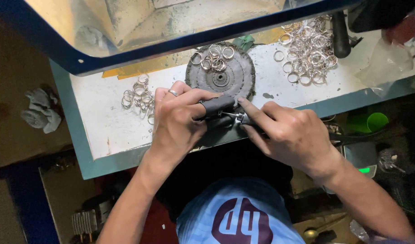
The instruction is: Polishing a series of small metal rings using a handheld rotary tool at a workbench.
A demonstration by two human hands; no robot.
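Note:
My left hand (178, 119) wears a silver band on one finger and a dark grey sleeve over its forefinger (216, 106). It pinches a small silver ring at the near edge of the bench. My right hand (286, 133) grips a slim metal tool (237, 117) whose tip meets that ring between the two hands. Just beyond them lies a round grey disc (221, 77) with several silver rings on its far side.
A white bench top with a teal rim (80, 144) holds a small pile of silver rings (139, 95) at left and a larger pile (309, 49) at right. A clear shield with a blue frame (126, 56) hangs above. A green cup (374, 121) sits right.

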